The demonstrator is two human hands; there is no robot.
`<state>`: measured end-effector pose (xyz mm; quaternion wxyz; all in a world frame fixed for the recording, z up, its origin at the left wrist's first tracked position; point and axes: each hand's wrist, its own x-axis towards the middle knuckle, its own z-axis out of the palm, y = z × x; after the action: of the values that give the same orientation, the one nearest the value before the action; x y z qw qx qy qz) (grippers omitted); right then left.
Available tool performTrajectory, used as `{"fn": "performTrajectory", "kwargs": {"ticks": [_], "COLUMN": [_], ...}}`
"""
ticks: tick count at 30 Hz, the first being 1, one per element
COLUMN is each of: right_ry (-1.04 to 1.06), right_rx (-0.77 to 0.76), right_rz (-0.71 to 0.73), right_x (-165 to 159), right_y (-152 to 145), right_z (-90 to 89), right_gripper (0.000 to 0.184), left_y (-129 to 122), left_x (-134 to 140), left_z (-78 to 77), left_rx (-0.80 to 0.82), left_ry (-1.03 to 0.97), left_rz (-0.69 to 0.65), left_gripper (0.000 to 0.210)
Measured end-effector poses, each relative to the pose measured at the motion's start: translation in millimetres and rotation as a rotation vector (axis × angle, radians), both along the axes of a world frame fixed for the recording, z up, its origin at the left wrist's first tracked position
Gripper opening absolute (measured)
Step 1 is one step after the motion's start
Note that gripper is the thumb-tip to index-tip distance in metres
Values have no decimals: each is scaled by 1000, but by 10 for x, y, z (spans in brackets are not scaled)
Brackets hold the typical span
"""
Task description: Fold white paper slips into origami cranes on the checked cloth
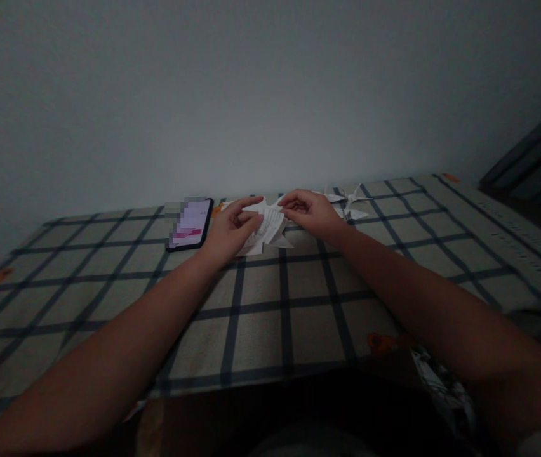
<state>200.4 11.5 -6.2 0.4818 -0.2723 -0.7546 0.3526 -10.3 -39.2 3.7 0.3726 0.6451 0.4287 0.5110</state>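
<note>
A folded piece of white printed paper (pixel 270 223) with pointed corners is between my two hands, just above the checked tablecloth. My left hand (pixel 232 225) grips its left side, the thumb lying over the paper and the fingers curled behind. At the upper right edge of the paper, my right hand (pixel 311 212) pinches with thumb and forefinger. Several folded white paper shapes (pixel 352 202) with thin points lie just beyond my right hand, partly hidden by it.
A phone (pixel 190 225) with a lit screen lies left of my left hand. The checked tablecloth (pixel 261 317) covers the table, whose far edge meets a plain grey wall (pixel 261 95). Dark slatted furniture (pixel 537 152) stands at the right.
</note>
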Motion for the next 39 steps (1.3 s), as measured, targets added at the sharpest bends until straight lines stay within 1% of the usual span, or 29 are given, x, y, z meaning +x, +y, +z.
{"fn": "performTrajectory", "kwargs": {"ticks": [5,9,11,13,16,18,20,22,25,29,35,37,39], "right_ry": [-44,-63,-27,21,38,15,-18,-48,-67,-39,-13,24,84], "right_rx": [55,64,35,-26,-138,-170,-154,-121,-82,-64,-86,-83,-75], "right_rz": [4,-8,-10,-2,57,93,83,43,10,25,32,36,8], "right_x": [8,7,3,1,-1,-2,-2,-2,2,9,9,-1,-13], "right_y": [-6,-31,-40,-44,-37,-27,-17,-16,-31,-47,-34,-36,-23], "right_z": [21,45,51,53,48,38,28,26,48,86,73,64,49], "right_gripper": [17,18,21,26,33,32,28,26,25,28,30,31,35], "left_y": [-28,5,36,65,74,48,11,-18,-12,45,28,34,65], "left_x": [2,-10,-23,-37,-46,-39,-25,-12,-10,-23,-2,2,-6], "left_z": [28,3,-21,-42,-49,-35,-15,1,-5,-44,-23,-17,-30], "left_rx": [50,55,49,42,44,43,37,26,5,-11,-42,-35,-32], "left_ry": [74,58,34,1,-32,-13,28,49,14,-86,-15,-12,-56], "left_rz": [39,48,53,50,37,43,45,32,1,-25,-79,-36,42], "left_gripper": [42,40,43,45,44,44,47,50,52,43,39,36,35]}}
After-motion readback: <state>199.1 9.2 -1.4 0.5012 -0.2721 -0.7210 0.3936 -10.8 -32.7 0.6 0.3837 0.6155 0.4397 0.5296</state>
